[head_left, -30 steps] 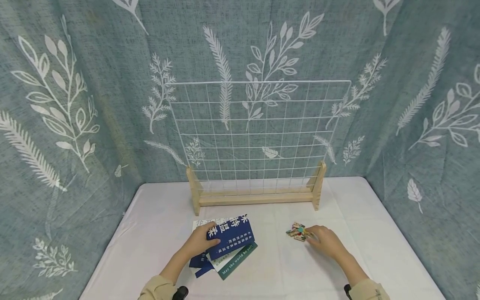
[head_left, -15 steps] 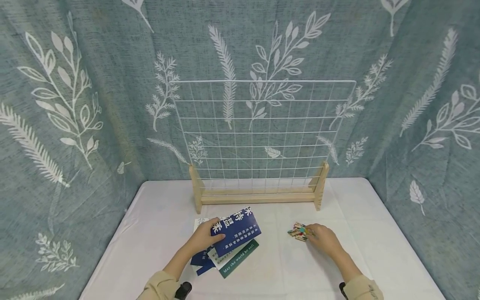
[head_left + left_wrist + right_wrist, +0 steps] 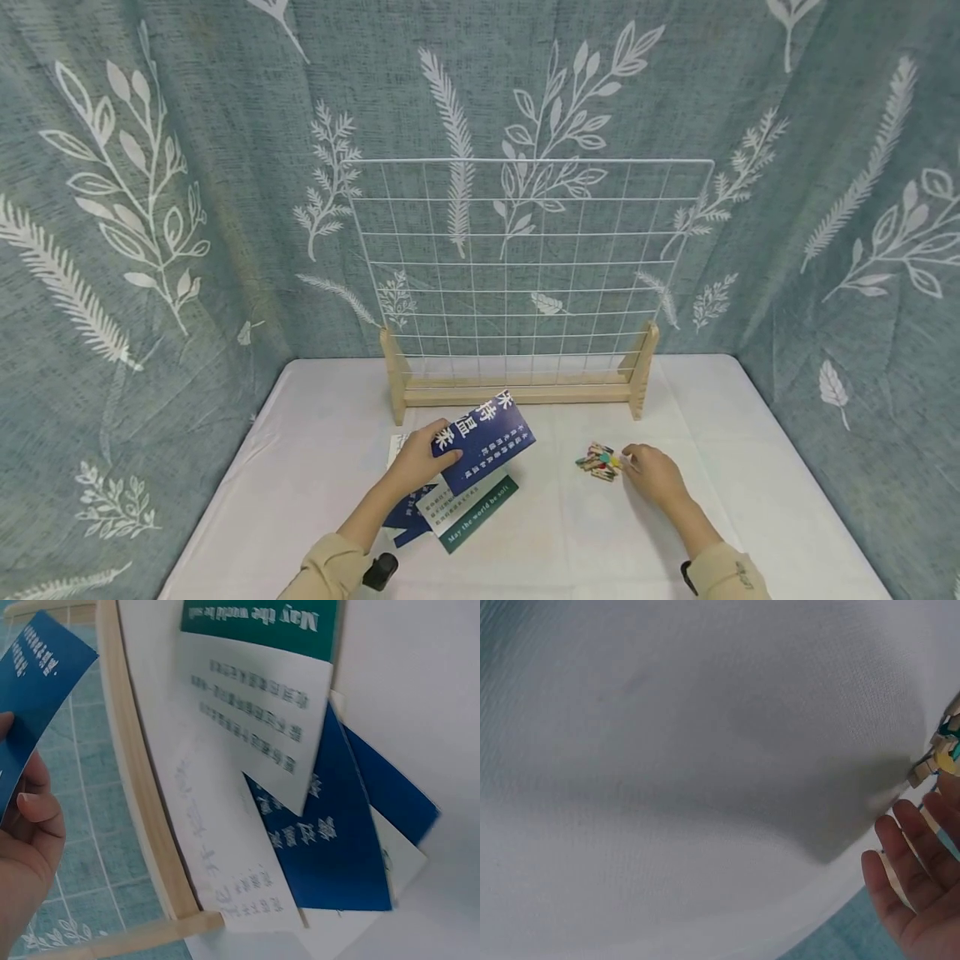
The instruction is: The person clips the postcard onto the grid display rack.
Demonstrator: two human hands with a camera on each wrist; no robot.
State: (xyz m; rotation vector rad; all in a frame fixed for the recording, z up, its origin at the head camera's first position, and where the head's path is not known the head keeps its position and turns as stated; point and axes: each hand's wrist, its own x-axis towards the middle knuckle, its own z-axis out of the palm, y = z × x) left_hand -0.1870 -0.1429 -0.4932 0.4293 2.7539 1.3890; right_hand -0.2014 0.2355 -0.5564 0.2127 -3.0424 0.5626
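My left hand (image 3: 420, 458) grips a dark blue card (image 3: 483, 442) with white characters by its left edge, held tilted above the other cards. Under it lies an overlapping pile: a green and white card (image 3: 262, 697) reading "May the world be soft", more blue cards (image 3: 315, 847) and a whitish card (image 3: 217, 847). My right hand (image 3: 656, 475) is at the right edge of a heap of small wooden clothespins (image 3: 597, 462) with coloured decorations. Its outer fingers are loosely bent in the right wrist view; whether thumb and index finger pinch a clothespin is hidden.
Behind the cards and clothespins stands a white wire grid (image 3: 517, 262) on a wooden base (image 3: 517, 393), at the back of the white-covered table (image 3: 750, 500). Grey-green leaf-patterned curtains (image 3: 247, 208) hang behind and on both sides.
My left hand has lifted the blue card up and to the right, away from the pile, uncovering more of the green and white card. My right hand has shifted slightly right at the heap.
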